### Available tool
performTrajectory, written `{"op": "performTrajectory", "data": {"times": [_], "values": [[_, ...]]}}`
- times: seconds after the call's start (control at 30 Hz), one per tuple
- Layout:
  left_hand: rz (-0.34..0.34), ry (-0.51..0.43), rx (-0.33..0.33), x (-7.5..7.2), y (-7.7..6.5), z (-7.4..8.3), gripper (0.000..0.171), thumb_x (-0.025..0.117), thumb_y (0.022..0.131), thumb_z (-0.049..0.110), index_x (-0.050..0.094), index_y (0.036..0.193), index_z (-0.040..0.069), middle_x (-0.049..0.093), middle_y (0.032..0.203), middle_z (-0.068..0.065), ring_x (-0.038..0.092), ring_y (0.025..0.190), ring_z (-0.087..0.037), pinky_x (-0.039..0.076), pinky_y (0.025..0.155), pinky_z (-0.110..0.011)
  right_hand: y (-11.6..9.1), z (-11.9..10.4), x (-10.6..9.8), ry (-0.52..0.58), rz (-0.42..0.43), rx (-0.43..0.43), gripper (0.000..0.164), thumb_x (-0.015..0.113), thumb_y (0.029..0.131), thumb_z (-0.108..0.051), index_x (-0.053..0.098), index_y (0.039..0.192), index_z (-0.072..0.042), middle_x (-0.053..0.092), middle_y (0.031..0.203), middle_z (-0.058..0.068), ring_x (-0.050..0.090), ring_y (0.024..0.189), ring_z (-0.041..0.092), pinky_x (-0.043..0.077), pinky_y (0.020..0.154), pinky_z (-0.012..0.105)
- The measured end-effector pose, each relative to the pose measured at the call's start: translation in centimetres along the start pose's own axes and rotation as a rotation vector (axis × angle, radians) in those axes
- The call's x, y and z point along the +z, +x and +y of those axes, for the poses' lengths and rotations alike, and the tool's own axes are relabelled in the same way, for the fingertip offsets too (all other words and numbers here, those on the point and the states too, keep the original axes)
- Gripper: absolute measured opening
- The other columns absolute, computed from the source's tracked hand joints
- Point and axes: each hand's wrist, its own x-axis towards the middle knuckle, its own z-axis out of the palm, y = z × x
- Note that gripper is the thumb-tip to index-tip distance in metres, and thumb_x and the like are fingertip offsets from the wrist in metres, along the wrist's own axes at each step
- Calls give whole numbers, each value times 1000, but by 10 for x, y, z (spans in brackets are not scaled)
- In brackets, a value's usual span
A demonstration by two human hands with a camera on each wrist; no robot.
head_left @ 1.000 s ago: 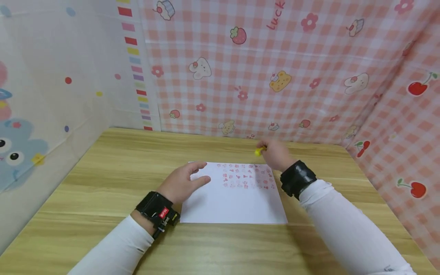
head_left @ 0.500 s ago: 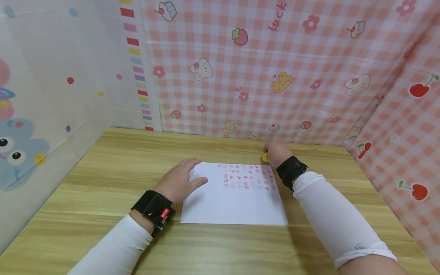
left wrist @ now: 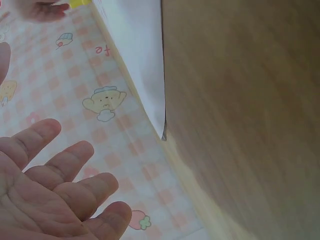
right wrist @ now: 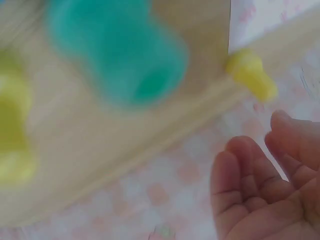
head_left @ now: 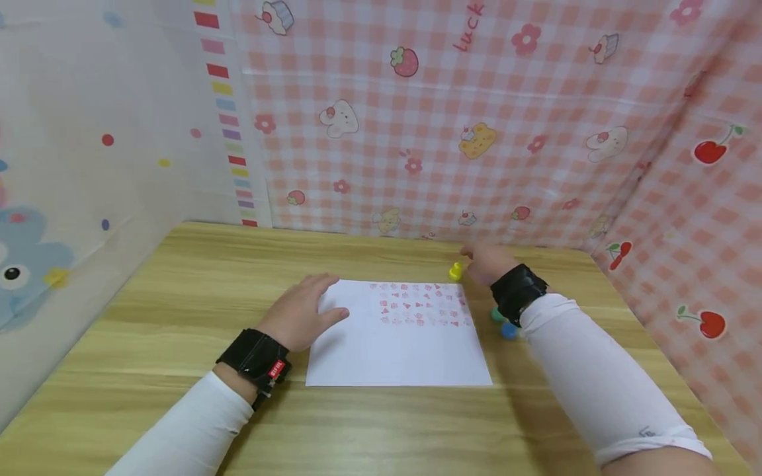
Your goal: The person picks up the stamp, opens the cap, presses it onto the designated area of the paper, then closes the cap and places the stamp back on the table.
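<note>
A small yellow stamp (head_left: 455, 272) with a rounded knob stands on the table just beyond the paper's top right corner. My right hand (head_left: 489, 263) is beside it, fingers loosely bent with nothing between them. In the right wrist view a gap shows between the fingertips (right wrist: 281, 118) and the yellow stamp (right wrist: 252, 74). The white paper (head_left: 395, 360) carries rows of small red prints on its upper right part. At its left edge my left hand (head_left: 303, 314) hovers with spread, relaxed fingers, holding nothing; its palm (left wrist: 30, 200) shows in the left wrist view.
Under my right wrist stand a green stamp (head_left: 497, 315) and a blue stamp (head_left: 508, 330). The right wrist view shows the blurred green one (right wrist: 125, 55) close up and another yellow stamp (right wrist: 14, 125). Patterned cloth walls (head_left: 381, 132) enclose the wooden table (head_left: 381, 430) behind and at both sides.
My right hand has carried the yellow stamp slightly right, put it down by the paper's corner and let go. The green and blue stamps have come into view. The left hand has barely moved.
</note>
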Motion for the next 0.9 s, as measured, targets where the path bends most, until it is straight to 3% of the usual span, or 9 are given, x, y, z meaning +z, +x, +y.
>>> {"op": "performTrajectory", "data": {"times": [0.2,0.37,0.6,0.73,0.9], "values": [[7,18,1,-4,-2,-2,67,57,90,50,40,140,9,36,143,-16,28,129,-32,27,105,-54,-33,29,-29,-116,-134,-50,28,61,85,-1,63,113,3,64,103,18,58,92,28,50,81,45],[-8,16,11,-2,0,2,68,56,90,51,39,140,9,35,145,-17,19,133,-35,18,108,-56,-63,51,-38,-183,-261,-26,28,67,79,-6,66,106,1,65,98,16,57,85,25,51,75,43],[-14,10,-16,2,-1,1,67,56,89,52,40,141,11,34,145,-15,17,134,-34,19,108,-55,-75,55,-29,-100,-273,20,24,70,79,-23,68,92,-3,62,80,5,54,66,18,50,60,35],[-16,-4,-25,3,-1,2,68,55,89,54,41,140,12,33,146,-15,19,133,-34,23,107,-56,-78,55,-21,-84,-277,60,22,70,76,-20,67,91,-4,59,72,2,52,63,17,47,57,32],[-11,-3,-32,2,-2,2,68,55,89,54,41,140,12,33,146,-14,17,134,-34,19,109,-54,-76,57,-13,-69,-293,57,17,68,76,-11,67,91,-3,58,67,0,51,59,15,43,54,28]]}}
